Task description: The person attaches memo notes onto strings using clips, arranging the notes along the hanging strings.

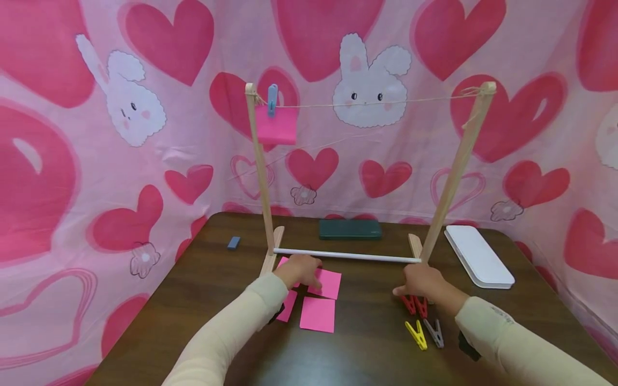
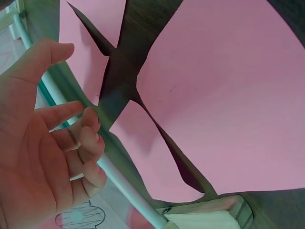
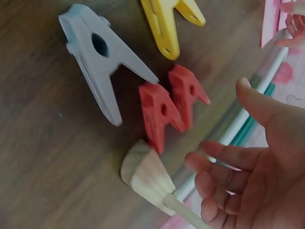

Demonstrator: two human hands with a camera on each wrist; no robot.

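My left hand [image 1: 300, 269] hovers over several pink paper squares [image 1: 317, 315] on the table, its fingers loosely bent with nothing in them. In the left wrist view, a gap shows between its thumb and fingers, close to the pink squares [image 2: 224, 95]. On the other side, my right hand [image 1: 426, 281] is just above two red clothespins [image 1: 421, 308], also holding nothing. A yellow clothespin [image 1: 416, 335] and a grey clothespin [image 1: 434, 333] lie nearer to me. In the right wrist view, the relaxed fingers stay apart from the red clothespins [image 3: 159, 112].
A wooden frame [image 1: 458, 171] with a string [image 1: 318, 105] and a white bar [image 1: 347, 255] stands ahead. A blue clothespin [image 1: 272, 100] clips a pink square [image 1: 280, 128] to the string. Around it lie a dark green case [image 1: 350, 229], a white case [image 1: 479, 257] and a small blue-grey block [image 1: 234, 243].
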